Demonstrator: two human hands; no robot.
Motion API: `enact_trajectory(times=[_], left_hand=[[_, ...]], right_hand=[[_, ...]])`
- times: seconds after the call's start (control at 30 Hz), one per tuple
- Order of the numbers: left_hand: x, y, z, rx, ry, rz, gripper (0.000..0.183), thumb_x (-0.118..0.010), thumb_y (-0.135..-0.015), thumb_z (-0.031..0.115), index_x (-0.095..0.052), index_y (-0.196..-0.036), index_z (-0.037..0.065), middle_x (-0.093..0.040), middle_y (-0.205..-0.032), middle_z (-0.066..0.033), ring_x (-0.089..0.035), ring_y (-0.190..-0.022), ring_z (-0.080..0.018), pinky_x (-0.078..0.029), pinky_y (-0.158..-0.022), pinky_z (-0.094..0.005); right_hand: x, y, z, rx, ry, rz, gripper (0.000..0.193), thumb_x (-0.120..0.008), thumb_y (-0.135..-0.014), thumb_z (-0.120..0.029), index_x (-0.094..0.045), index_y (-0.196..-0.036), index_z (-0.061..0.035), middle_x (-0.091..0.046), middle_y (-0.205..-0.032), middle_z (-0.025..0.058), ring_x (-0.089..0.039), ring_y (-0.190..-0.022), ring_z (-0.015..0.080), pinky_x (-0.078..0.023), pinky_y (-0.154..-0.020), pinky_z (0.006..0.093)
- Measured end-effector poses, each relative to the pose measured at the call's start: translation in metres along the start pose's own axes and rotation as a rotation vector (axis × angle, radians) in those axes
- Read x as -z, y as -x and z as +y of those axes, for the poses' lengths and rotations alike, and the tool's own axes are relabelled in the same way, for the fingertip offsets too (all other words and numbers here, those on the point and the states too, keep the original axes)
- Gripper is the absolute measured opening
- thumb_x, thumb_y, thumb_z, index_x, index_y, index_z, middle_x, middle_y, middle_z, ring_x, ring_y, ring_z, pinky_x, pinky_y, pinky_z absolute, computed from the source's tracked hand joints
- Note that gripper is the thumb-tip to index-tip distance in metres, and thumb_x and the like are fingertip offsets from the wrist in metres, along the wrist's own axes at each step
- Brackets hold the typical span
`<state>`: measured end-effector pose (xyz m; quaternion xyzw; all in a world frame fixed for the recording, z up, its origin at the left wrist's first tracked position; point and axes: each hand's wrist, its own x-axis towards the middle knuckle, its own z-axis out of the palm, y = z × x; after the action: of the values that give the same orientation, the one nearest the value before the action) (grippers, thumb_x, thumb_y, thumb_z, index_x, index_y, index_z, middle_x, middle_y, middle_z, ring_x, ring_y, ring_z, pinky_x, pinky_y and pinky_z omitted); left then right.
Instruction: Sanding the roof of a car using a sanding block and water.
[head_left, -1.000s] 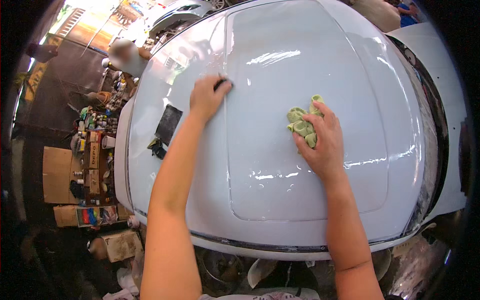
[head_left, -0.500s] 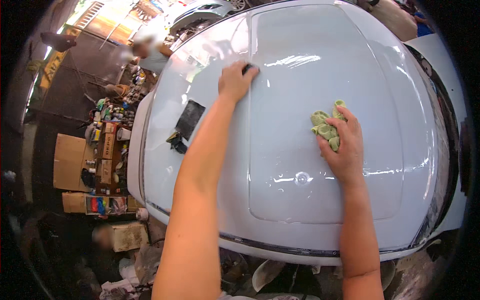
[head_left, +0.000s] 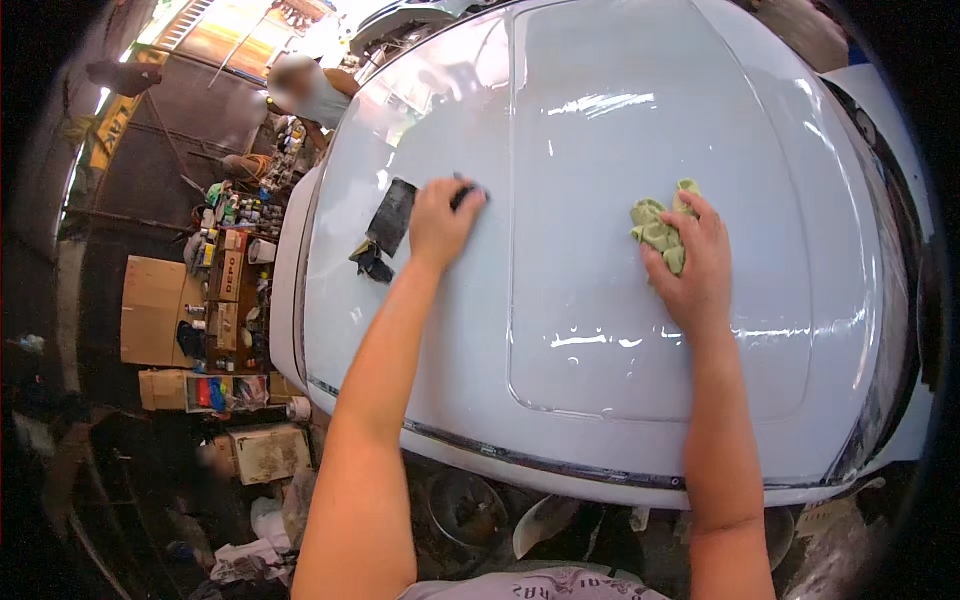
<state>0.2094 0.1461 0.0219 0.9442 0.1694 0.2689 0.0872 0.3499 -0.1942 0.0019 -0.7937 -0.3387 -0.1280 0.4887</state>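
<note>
A glossy white car roof (head_left: 600, 280) spreads out below me, with a raised seam running round its middle panel. My left hand (head_left: 440, 220) is closed over a small dark pad (head_left: 464, 194), pressed to the roof left of the seam; most of the pad is hidden under the fingers. Just left of that hand lies a flat black sheet, like sandpaper (head_left: 391, 216), with a crumpled black scrap (head_left: 371, 263) beside its near end. Over the middle panel, my right hand (head_left: 698, 265) grips a bunched green cloth (head_left: 657, 228) resting on the paint.
A person (head_left: 310, 88) in a light top is beyond the roof's far left side. Along the left are a cluttered bench of bottles (head_left: 245, 220), a large cardboard sheet (head_left: 155, 310) and a dirty white box (head_left: 270, 452). A dark trim strip (head_left: 540, 470) edges the roof nearest me.
My left hand has drawn the dark pad nearer and off the seam toward the black sheet. My right hand stays on the cloth. The whole view has shifted slightly.
</note>
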Motion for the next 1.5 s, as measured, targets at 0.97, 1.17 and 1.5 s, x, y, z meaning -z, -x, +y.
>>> enact_trajectory(times=[0.97, 1.17, 1.5], left_hand=[[0.062, 0.119, 0.023, 0.044, -0.545, -0.018, 0.046, -0.062, -0.098, 0.036, -0.061, -0.136, 0.008, -0.055, -0.143, -0.0153, -0.043, -0.133, -0.0388, -0.035, -0.112, -0.0520], [0.049, 0.131, 0.058, -0.025, -0.527, -0.317, 0.062, -0.042, -0.105, 0.045, -0.045, -0.151, 0.005, -0.042, -0.159, -0.0108, -0.019, -0.152, -0.0418, -0.006, -0.124, -0.0577], [0.069, 0.193, 0.072, 0.023, -0.249, -0.425, 0.070, -0.043, -0.106, 0.042, -0.025, -0.158, -0.002, -0.022, -0.166, -0.0204, -0.010, -0.155, -0.0438, -0.006, -0.125, -0.0556]], right_hand=[[0.000, 0.004, 0.004, 0.052, 0.065, 0.053, 0.034, -0.076, -0.082, -0.026, -0.068, -0.109, -0.0069, -0.058, -0.136, 0.0134, -0.058, -0.113, 0.0359, -0.049, -0.095, 0.0459], [-0.003, 0.006, 0.005, 0.034, 0.079, 0.051, 0.033, -0.076, -0.083, -0.027, -0.068, -0.109, -0.0089, -0.058, -0.136, 0.0100, -0.058, -0.113, 0.0351, -0.049, -0.094, 0.0460], [-0.006, 0.007, 0.007, 0.029, 0.088, 0.068, 0.035, -0.076, -0.082, -0.028, -0.068, -0.111, -0.0101, -0.058, -0.136, 0.0073, -0.058, -0.118, 0.0335, -0.049, -0.097, 0.0468]])
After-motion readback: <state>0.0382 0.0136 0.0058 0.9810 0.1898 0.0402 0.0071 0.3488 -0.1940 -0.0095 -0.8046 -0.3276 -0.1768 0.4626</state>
